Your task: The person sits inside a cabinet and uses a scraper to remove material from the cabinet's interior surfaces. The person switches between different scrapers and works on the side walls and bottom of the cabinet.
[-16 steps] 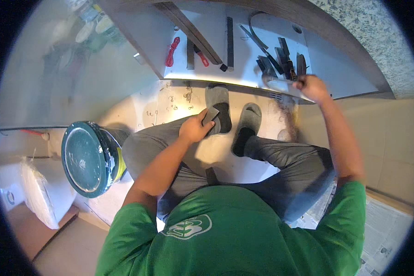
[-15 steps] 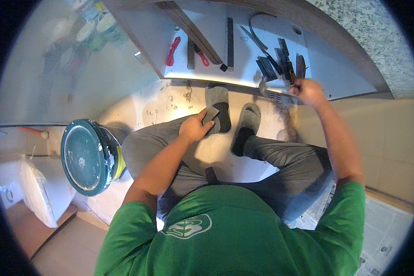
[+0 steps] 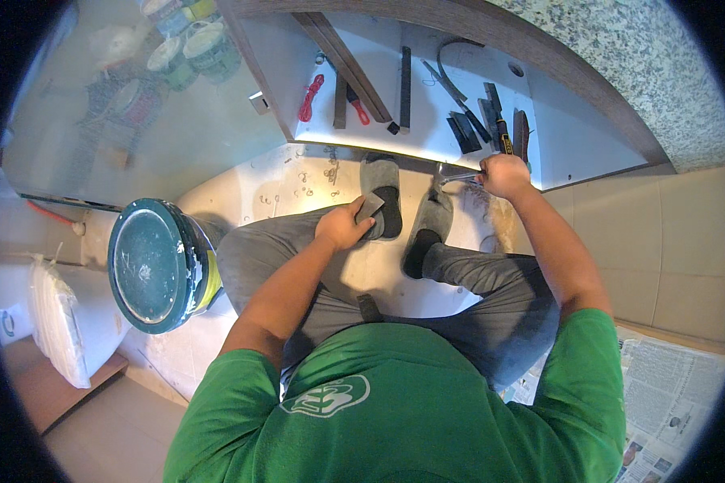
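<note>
A: Right hand (image 3: 505,175)?
B: We're gripping a metal hammer-like tool (image 3: 461,176), head near our right slipper's (image 3: 436,211) toe.
A: Left hand (image 3: 343,228)?
B: We're pinching a flat grey piece (image 3: 370,207) near our left slipper (image 3: 379,170); bucket (image 3: 155,266) farther left.

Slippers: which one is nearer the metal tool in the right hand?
The right slipper: the metal tool appears at its toe, while the left slipper sits farther left.

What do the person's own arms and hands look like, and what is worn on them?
The left hand and right hand wear no gloves. Both wrists and forearms look bare, without a visible watch. Short, plain green sleeves cover the upper arms.
</note>
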Available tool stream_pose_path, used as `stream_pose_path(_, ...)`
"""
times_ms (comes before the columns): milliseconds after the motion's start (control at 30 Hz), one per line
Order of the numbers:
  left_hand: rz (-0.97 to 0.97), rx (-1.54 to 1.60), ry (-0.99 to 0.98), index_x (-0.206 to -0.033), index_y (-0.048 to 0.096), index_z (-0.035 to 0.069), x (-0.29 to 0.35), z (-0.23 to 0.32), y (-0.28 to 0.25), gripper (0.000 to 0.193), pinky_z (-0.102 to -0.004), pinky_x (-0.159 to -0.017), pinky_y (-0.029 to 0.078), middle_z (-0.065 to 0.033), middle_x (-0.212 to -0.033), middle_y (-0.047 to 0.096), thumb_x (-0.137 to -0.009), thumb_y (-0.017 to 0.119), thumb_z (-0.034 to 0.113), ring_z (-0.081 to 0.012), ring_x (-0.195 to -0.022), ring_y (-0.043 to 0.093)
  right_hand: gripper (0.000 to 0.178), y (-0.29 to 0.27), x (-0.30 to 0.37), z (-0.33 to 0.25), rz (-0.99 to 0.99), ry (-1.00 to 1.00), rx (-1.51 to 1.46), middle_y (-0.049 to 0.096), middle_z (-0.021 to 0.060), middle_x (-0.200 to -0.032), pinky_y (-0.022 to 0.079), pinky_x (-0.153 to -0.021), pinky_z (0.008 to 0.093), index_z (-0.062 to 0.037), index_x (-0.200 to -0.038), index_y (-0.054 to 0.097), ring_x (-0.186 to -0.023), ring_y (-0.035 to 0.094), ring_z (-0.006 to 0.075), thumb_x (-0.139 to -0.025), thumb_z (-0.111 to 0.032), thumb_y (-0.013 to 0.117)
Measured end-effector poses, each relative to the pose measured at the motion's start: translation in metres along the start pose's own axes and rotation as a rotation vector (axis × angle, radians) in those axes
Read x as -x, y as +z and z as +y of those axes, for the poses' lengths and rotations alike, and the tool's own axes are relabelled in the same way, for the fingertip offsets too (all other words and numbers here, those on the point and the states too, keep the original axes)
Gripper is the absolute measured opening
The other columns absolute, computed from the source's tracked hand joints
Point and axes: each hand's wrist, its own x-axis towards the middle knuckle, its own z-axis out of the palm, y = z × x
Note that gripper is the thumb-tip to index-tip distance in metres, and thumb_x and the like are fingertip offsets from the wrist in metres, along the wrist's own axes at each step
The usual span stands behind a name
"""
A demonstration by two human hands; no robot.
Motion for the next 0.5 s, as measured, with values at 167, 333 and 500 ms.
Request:
stream_pose_path(167, -0.006, 0.012, 0.011, -0.153, 0.046, 0.014, -0.001, 0.003, -0.002, 0.074, -0.0482, -0.096, 0.053, -0.0259, -0.118, 0.07, -0.091, 0.063, 0.053, -0.0429, -0.11, 0.067, 0.036, -0.004, -0.006, -0.006, -0.01, 0.003, 0.038, 0.074, 0.0155, -0.098, 0.056, -0.085, 0.0481, -0.0111, -0.095, 0.076, -0.097, 0.071, 0.0347, -0.089, -0.046, 0.07)
stream_pose_path(333, 0.006, 0.032, 0.015, -0.153, 0.045, 0.014, -0.001, 0.002, -0.001, 0.075, -0.0482, -0.097, 0.053, -0.0263, -0.118, 0.069, -0.091, 0.064, 0.051, -0.0434, -0.109, 0.067, 0.035, -0.013, -0.016, -0.021, -0.064, -0.037, 0.011, 0.074, 0.0152, -0.097, 0.056, -0.085, 0.0482, -0.012, -0.096, 0.077, -0.098, 0.071, 0.0347, -0.087, -0.045, 0.071)
stream_pose_path(500, -0.028, 0.021, -0.023, -0.152, 0.046, 0.015, 0.002, 0.005, -0.007, 0.071, -0.0482, -0.101, 0.051, -0.0241, -0.126, 0.067, -0.092, 0.06, 0.051, -0.0405, -0.116, 0.065, 0.036, -0.029, -0.023, -0.037, -0.025, 0.006, -0.012, 0.075, 0.0163, -0.102, 0.056, -0.089, 0.0454, -0.0089, -0.096, 0.078, -0.101, 0.072, 0.0343, -0.085, -0.043, 0.074)
